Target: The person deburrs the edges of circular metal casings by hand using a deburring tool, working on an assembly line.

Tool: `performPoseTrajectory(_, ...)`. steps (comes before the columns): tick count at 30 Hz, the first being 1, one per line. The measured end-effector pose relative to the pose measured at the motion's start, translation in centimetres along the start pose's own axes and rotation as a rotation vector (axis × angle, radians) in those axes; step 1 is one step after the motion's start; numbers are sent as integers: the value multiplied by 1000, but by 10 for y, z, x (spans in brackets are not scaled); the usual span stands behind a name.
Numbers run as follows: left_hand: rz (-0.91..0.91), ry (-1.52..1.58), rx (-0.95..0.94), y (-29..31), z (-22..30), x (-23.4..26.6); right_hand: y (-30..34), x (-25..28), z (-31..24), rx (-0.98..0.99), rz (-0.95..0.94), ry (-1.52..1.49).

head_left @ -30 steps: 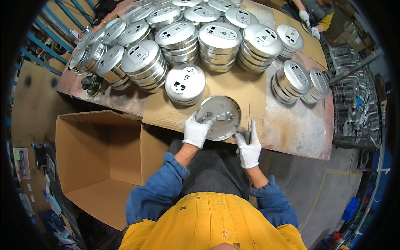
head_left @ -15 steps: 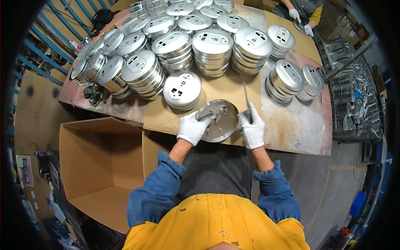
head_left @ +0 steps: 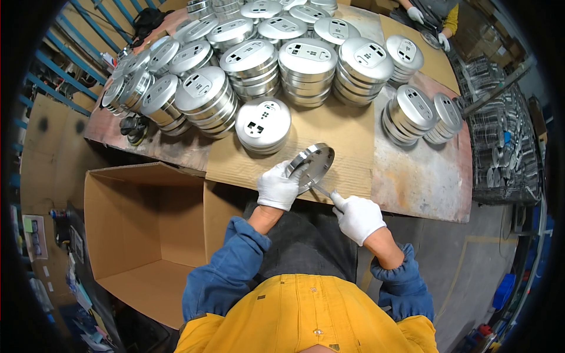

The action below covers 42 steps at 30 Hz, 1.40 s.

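Note:
My left hand, in a white glove, grips a round metal cover by its rim. The cover is tilted up on its side above the cardboard, with its hollow inner face turned to the right. Gloved as well, my right hand is closed around a slim, file-like metal tool. The tool's tip meets the lower edge of the cover; whether it touches is too small to tell. Just beyond my left hand stands a short stack of silver covers with cutouts in the top one.
Many stacks of similar covers fill the far part of the table, and two stacks stand at right. Below the table's left edge sits an open cardboard box. A co-worker's gloved hands handle a disc at the far right.
The cover has swung from nearly flat to steeply tilted. My right hand has moved down and turned, bringing the tool from pointing upward to the cover's lower edge.

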<state>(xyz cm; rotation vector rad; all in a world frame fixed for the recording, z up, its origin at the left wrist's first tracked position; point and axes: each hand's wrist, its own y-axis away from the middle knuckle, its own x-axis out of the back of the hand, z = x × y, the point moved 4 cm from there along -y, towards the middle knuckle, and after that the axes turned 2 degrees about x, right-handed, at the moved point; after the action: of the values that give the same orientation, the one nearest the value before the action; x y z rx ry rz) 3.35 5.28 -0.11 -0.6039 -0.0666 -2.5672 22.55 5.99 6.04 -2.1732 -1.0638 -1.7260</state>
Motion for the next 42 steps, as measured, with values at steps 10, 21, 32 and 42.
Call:
performPoseTrajectory(10, 27, -123, -123, 4, 8, 3, -12, 3, -11, 61, -73, 52)
performPoseTrajectory(21, 21, 35, -100, 2, -4, 0, -29, 9, -13, 194, -153, 169)
performPoseTrajectory(32, 76, 295, 39, 0, -32, -11, -8, -36, -5, 38, -160, 103)
performPoseTrajectory(42, 49, 208, 65, -3, -39, -9, -3, -56, 19, 42, 193, -155)
